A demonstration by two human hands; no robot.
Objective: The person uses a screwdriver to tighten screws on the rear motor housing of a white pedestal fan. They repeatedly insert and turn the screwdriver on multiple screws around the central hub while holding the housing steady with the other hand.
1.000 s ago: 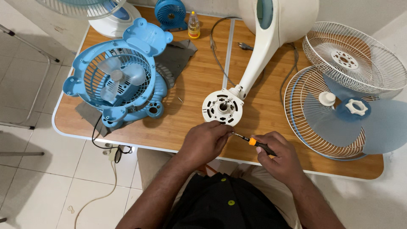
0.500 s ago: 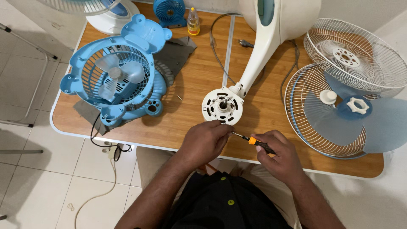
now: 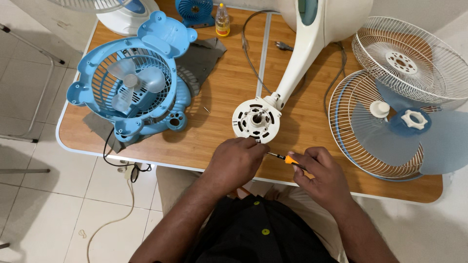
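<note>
The white round fan motor housing (image 3: 256, 120) lies on the wooden surface (image 3: 219, 97), at the end of a white fan neck (image 3: 300, 63). Just below the housing, the left hand (image 3: 234, 163) is curled, its fingertips touching the housing's lower rim; whether it pinches anything I cannot tell. To the lower right of the housing, the right hand (image 3: 321, 178) is closed around a small orange-collared screwdriver (image 3: 285, 158), tip pointing toward the housing. A blue bear-shaped fan (image 3: 131, 85) stands well left of the housing; wire grilles (image 3: 404, 68) and a blue blade (image 3: 419, 131) lie to its right.
</note>
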